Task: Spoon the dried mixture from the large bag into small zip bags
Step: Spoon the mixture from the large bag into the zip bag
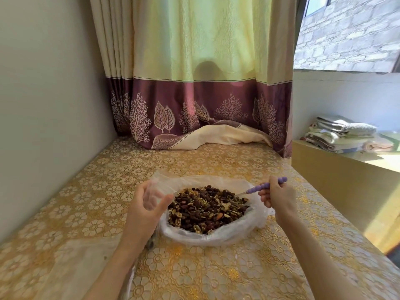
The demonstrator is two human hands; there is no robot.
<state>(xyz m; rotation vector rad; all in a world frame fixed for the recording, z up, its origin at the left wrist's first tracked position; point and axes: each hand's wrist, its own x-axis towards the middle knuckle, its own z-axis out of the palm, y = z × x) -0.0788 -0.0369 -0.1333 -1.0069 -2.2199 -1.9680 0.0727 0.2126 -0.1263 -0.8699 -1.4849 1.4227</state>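
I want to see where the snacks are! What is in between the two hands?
In the head view, the large bag lies open between the left hand and the right hand, full of dried mixture. The spoon reaches into it.

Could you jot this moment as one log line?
left hand: holds small clear zip bag | right hand: purple-handled spoon in dried mixture
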